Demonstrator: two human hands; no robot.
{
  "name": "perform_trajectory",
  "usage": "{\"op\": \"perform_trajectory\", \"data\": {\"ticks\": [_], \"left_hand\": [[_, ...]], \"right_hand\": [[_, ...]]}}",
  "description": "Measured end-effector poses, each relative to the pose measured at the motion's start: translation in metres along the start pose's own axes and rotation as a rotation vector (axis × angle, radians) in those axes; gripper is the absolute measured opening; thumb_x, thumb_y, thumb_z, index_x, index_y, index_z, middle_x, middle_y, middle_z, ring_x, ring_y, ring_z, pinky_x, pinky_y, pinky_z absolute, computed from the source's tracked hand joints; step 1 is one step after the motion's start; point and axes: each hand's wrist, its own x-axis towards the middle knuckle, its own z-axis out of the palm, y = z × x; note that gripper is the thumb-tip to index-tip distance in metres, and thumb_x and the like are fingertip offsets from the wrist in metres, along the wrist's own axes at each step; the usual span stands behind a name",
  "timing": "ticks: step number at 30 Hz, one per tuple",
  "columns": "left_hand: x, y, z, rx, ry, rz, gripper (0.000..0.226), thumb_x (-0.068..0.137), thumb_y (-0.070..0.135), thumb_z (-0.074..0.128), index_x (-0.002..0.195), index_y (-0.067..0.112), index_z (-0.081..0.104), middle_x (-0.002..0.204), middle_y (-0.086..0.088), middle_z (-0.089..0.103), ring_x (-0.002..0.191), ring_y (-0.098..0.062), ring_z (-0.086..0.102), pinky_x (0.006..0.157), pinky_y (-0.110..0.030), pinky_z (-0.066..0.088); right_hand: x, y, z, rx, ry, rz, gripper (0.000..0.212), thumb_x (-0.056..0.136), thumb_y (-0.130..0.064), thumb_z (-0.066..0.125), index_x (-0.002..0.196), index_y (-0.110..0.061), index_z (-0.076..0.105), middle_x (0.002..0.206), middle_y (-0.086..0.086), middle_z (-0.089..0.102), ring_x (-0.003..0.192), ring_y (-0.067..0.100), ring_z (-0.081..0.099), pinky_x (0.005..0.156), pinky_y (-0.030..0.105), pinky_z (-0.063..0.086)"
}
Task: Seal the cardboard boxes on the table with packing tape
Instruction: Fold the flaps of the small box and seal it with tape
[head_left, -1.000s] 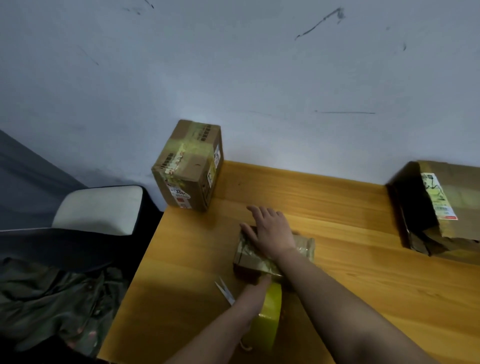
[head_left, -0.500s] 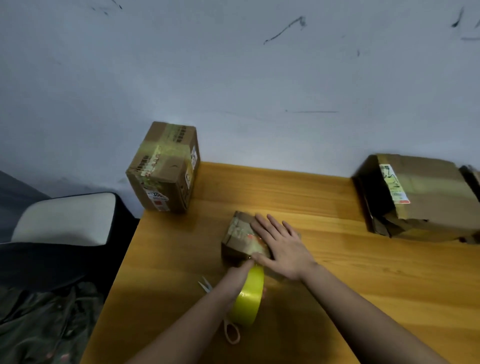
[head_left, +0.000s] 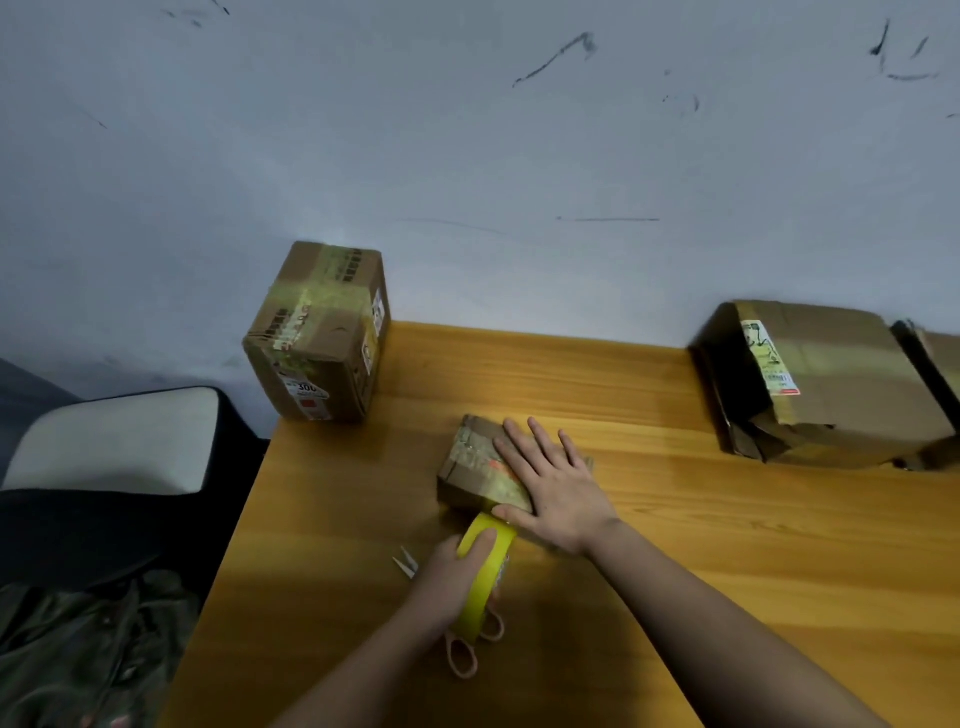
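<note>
Right hand (head_left: 558, 488): flat, fingers straight, pinning the small box (head_left: 480, 462) steady.
Left hand (head_left: 457, 577): at 6 o'clock, fingers curled round the tape roll (head_left: 483, 571), drawing tape.

A single head-worn wide-angle view looks forward and down from above the counter's (head_left: 727, 545) near edge, close over the forearms. It faces the wall (head_left: 467, 156) at 12 o'clock; a chair (head_left: 114, 441) sits at 9 o'clock.

two bare forearms show, with no sleeves, from the lower edge up to the wrists. the left hand (head_left: 457, 571) and right hand (head_left: 558, 493) wear no gloves, rings, watch or bands
</note>
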Motion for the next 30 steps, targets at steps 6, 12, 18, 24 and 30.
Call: {"op": "perform_trajectory", "data": {"ticks": [6,12,18,24,30], "left_hand": [[0.008,0.017,0.006,0.219,0.007,-0.096,0.058,0.09,0.058,0.045,0.083,0.005,0.068,0.07,-0.01,0.071,0.065,-0.028,0.07,0.072,-0.037,0.059],[0.012,0.024,0.002,0.156,0.006,-0.155,0.058,0.09,0.05,0.055,0.104,-0.005,0.06,0.065,-0.013,0.066,0.051,-0.028,0.066,0.064,-0.043,0.06],[-0.016,0.067,-0.022,0.351,0.085,0.057,0.041,0.089,0.053,0.056,0.091,0.013,0.049,0.084,-0.003,0.055,0.069,-0.015,0.056,0.059,-0.031,0.043],[-0.024,0.114,-0.027,0.79,0.038,0.244,0.07,0.08,0.063,0.06,0.127,0.012,0.05,0.121,-0.005,0.058,0.098,-0.02,0.055,0.073,-0.03,0.042],[-0.013,0.138,0.001,0.915,0.153,0.585,0.065,0.079,0.048,0.069,0.13,0.024,0.038,0.128,0.004,0.053,0.112,-0.022,0.056,0.082,-0.031,0.041]], "right_hand": [[0.0,-0.005,-0.003,-0.01,-0.026,0.027,0.086,0.085,-0.075,0.016,0.155,-0.027,0.002,0.16,-0.008,-0.012,0.147,0.023,-0.016,0.118,0.048,-0.009],[0.003,-0.01,-0.014,0.011,-0.08,0.092,0.091,0.075,-0.073,0.019,0.154,-0.029,0.01,0.162,-0.008,-0.004,0.148,0.026,0.009,0.115,0.051,0.017],[0.012,0.007,-0.031,0.407,-0.195,0.221,0.068,0.095,-0.057,0.041,0.153,-0.032,0.016,0.162,-0.009,0.007,0.145,0.023,0.019,0.115,0.047,0.022],[0.008,0.014,-0.036,0.905,-0.196,0.398,0.054,0.102,-0.041,0.039,0.151,-0.02,0.029,0.159,-0.001,0.023,0.145,0.015,0.021,0.116,0.027,0.016],[0.005,0.022,-0.018,0.687,0.051,0.559,0.045,0.099,-0.044,0.031,0.134,-0.027,0.054,0.128,0.008,0.063,0.117,0.033,0.056,0.084,0.036,0.043]]}}
